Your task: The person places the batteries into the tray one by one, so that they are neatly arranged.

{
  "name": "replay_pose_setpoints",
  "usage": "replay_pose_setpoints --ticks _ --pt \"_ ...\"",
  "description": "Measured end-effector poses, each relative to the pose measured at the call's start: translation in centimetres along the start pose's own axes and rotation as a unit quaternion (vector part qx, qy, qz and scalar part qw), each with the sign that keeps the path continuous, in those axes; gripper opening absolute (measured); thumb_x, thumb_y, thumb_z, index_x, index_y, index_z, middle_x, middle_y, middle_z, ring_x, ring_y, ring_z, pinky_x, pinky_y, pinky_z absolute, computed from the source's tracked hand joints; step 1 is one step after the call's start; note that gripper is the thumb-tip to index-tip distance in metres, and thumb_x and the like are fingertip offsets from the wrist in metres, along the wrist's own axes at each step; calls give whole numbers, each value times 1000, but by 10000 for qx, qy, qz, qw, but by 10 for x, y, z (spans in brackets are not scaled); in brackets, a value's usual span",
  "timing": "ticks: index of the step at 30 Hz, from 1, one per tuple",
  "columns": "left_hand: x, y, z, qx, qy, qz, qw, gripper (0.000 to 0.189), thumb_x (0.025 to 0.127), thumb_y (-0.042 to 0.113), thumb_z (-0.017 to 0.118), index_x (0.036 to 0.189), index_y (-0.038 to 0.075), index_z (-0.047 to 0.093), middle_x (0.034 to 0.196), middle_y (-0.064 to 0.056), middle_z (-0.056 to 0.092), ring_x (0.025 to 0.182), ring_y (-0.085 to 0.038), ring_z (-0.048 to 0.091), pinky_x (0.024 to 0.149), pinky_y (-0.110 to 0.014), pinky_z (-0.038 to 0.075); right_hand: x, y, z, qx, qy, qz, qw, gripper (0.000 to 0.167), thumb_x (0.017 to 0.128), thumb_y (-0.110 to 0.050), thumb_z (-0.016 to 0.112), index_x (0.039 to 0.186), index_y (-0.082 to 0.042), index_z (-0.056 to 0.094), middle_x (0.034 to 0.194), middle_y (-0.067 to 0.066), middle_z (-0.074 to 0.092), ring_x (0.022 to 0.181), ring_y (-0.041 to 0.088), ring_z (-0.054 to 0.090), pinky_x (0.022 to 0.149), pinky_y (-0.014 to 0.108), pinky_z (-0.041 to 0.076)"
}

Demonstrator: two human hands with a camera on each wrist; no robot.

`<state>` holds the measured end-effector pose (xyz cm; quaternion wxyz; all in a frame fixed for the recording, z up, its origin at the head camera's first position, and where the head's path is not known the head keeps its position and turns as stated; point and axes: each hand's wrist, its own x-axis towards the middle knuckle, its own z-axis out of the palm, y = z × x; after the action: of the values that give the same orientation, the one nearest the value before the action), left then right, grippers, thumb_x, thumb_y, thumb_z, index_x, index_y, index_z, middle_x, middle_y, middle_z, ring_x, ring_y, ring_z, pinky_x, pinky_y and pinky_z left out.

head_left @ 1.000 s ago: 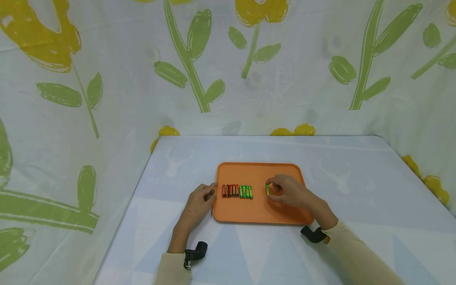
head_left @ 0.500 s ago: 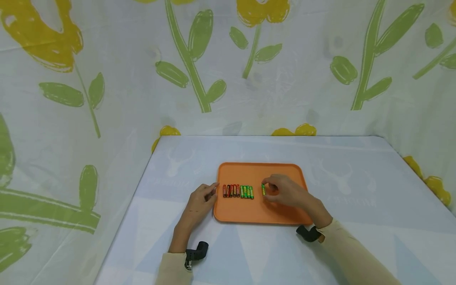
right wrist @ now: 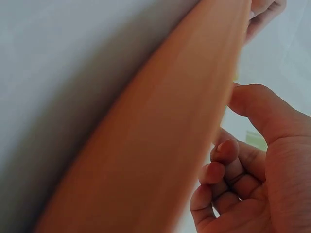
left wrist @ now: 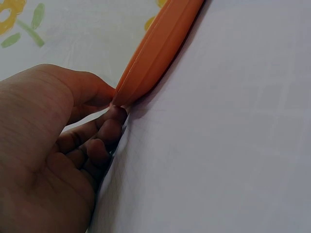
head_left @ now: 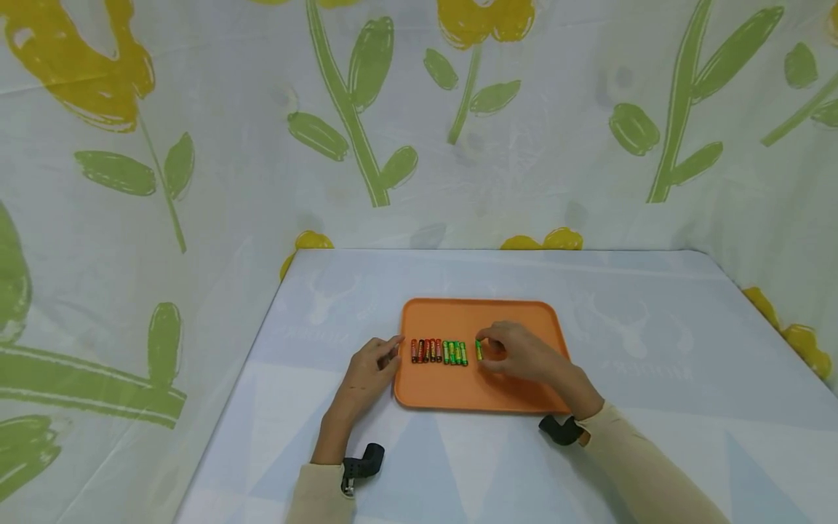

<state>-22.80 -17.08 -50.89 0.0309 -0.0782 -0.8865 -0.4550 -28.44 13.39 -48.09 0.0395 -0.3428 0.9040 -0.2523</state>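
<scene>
An orange tray [head_left: 445, 393] lies on the table. Across its middle runs a side-by-side row of small cylindrical batteries: several red-and-black batteries [head_left: 427, 351] on the left, then several green batteries [head_left: 455, 353]. Just right of that row, a small gap apart, my right hand [head_left: 520, 353] pinches one more green battery [head_left: 479, 351] upright in the head view between thumb and finger. My left hand [head_left: 364, 372] holds the tray's left edge; in the left wrist view its thumb and fingertips meet at the rim [left wrist: 141, 68]. The tray's wall [right wrist: 146, 131] hides the battery from the right wrist view.
A pale blue-and-white patterned cloth [head_left: 432, 466] covers the table. Behind and at the sides hangs a white curtain [head_left: 524, 175] with yellow flowers and green leaves. Black wrist-camera mounts [head_left: 364, 463] sit on both wrists.
My right hand has moved left over the tray with the green battery, closer to the row. The left hand stays at the tray's edge.
</scene>
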Motion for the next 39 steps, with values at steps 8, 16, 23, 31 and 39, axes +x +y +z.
replay_pose_setpoints --ticks 8,16,23,31,39 --pt "0 0 0 -70 15 -30 10000 41 97 7 65 137 7 62 95 1 56 81 -13 49 70 -26 43 3 -4 2 48 -57 9 10000 30 85 -20 80 109 -6 68 77 -5 43 75 12 42 63 28 36" --pt "-1 -1 -2 -25 44 36 10000 41 96 6 66 137 5 62 95 1 56 81 -13 49 70 -26 44 7 -7 3 -12 -93 -25 10000 29 85 -23 81 107 -9 67 78 -5 44 76 13 42 65 29 36" --pt "-2 -1 -2 75 58 -42 9999 41 97 9 65 138 7 61 95 1 56 81 -12 49 70 -26 43 10 -7 6 -16 -170 66 9998 30 86 -24 81 110 -10 68 81 -5 48 79 14 45 67 30 39" --pt "-2 4 3 -42 -10 -2 10000 41 97 8 65 138 6 61 96 0 56 82 -14 49 70 -27 43 7 -7 5 18 -180 137 9997 35 85 -26 82 112 -9 69 82 -5 49 79 15 45 68 31 39" --pt "1 4 3 19 -17 36 10000 41 98 10 64 139 7 61 95 2 56 82 -13 49 69 -27 43 11 -6 7 -125 -123 83 9998 37 84 -26 83 113 -7 69 84 -5 52 78 14 46 68 30 40"
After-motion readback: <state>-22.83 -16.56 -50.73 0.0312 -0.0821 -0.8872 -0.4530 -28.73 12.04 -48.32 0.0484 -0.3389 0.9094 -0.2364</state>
